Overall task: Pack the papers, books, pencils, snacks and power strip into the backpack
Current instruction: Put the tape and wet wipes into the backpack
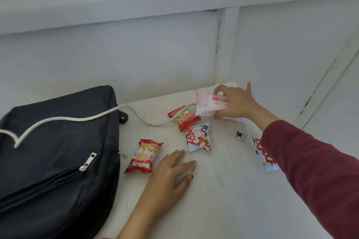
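One power strip is clamped by the right grip, left grip flat; transfer into the backpack is needed.

Half of blue-white snack packet behind sleeve

White scuffed tabletop in corner; pale panelled walls, paint cracked along seams.

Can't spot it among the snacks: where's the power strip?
In the head view, the power strip is at the table's far right, held in the right hand just beyond a red peanut packet, its cord trailing over the backpack.
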